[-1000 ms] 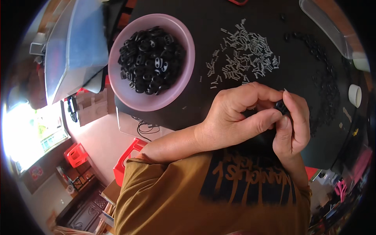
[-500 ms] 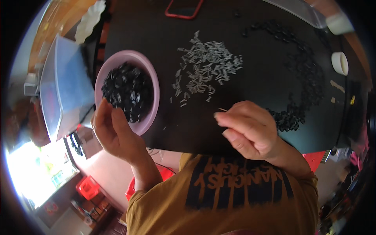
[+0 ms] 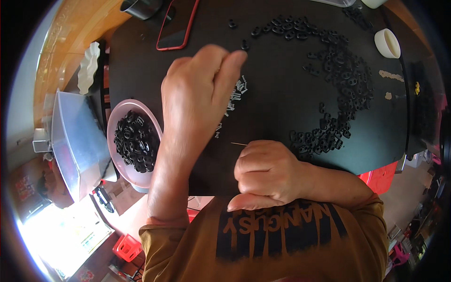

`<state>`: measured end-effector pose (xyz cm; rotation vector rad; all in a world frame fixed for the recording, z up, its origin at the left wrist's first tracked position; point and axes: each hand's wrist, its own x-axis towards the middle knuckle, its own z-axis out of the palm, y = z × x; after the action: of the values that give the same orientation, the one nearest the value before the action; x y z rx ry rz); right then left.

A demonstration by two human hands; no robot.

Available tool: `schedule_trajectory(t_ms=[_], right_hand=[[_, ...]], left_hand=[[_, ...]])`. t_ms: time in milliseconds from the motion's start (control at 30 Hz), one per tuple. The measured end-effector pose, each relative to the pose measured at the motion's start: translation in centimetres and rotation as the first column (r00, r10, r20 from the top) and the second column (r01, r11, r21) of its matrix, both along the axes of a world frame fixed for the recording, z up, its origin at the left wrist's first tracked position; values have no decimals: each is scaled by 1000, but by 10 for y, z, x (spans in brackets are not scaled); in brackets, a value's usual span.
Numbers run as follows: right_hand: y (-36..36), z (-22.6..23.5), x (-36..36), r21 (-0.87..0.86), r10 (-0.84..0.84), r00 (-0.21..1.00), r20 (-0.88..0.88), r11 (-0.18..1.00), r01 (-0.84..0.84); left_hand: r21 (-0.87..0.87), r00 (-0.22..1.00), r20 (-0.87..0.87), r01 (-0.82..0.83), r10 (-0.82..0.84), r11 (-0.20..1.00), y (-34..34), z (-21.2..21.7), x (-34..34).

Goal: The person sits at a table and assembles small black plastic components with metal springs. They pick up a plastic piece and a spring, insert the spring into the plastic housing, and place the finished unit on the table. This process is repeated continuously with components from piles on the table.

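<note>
My left hand (image 3: 199, 94) reaches over the table, thumb and fingers drawn together. Its fingertips come close to a small black plastic part (image 3: 244, 45); whether they touch or grip anything is hidden behind the hand. A thin pale stick (image 3: 238, 143) juts from my closed right hand (image 3: 268, 171), held near the table's front edge. Partly covered by my left hand lies a pile of small silvery springs (image 3: 238, 91). Many black plastic parts with holes (image 3: 350, 80) spread in an arc on the right. More black parts (image 3: 135, 141) fill a pink bowl (image 3: 141, 180) left of my forearm.
A red-edged phone (image 3: 176, 26) and a dark cup (image 3: 141, 7) are at the far left. Beyond the bowl stands a clear bluish plastic bin (image 3: 77, 138). On the right sits a white round container (image 3: 387, 43). A red stool (image 3: 128, 247) stands on the floor below left.
My left hand has moved from the bowl up and right, over the springs to near the black parts. The right hand has turned and come lower, keeping the stick. The view has shifted.
</note>
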<state>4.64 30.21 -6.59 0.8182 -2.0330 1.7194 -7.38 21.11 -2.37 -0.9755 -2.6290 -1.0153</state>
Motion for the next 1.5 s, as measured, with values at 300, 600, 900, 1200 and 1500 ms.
schedule_trajectory(t_ms=[300, 600, 900, 1200, 1500], right_hand=[[2, 7, 8, -34, 69, 995, 71, 997, -66], [6, 13, 13, -54, 118, 977, 177, 992, -110], [0, 6, 15, -98, 104, 981, 161, 991, -89], [2, 9, 16, -82, 128, 975, 181, 990, -114], [6, 15, 11, 94, 114, 972, 205, 986, -136]], left_hand=[[-370, 969, -245, -59, -36, 927, 34, -43, -40], [-147, 956, 123, 284, -267, 947, 56, -26, -19], [-204, 913, 77, 408, -401, 890, 95, -41, -6], [-306, 912, 4, 391, -410, 868, 109, -44, -3], [-392, 918, 4, 366, -396, 844, 112, -40, 4]])
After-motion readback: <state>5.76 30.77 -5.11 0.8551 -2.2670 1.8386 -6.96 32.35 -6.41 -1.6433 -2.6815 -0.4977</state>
